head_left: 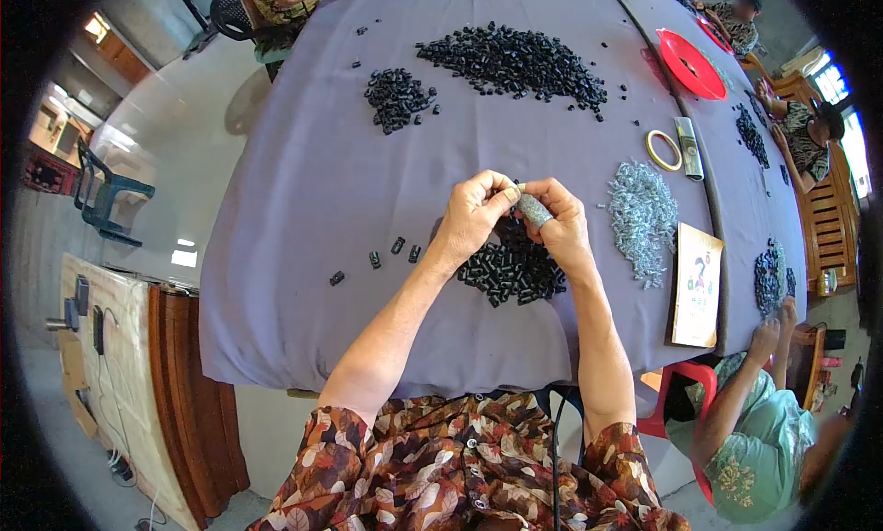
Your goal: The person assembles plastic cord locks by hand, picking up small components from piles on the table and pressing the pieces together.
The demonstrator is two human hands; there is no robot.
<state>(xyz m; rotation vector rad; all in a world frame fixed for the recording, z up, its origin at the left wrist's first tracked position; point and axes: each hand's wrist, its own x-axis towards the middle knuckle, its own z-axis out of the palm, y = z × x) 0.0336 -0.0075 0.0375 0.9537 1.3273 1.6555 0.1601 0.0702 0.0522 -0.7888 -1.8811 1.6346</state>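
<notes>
Both my hands meet above a heap of small black pieces (511,272) on the grey-purple cloth (313,209). The fingers of my left hand (480,211) are pinched together at a small item too tiny to make out. My right hand (559,220) is closed beside it, its fingertips at the same spot, with a grey speckled covering (534,209) around one finger. Several single black pieces (375,260) lie to the left of the heap. A pile of clear small parts (642,220) is to the right of my right hand.
Farther back lie a large black pile (524,64) and a smaller one (395,99). On the right are a tape roll (663,150), a clear box (688,148), a booklet (697,286) and a red tray (692,64). A person in green (759,439) sits at the right.
</notes>
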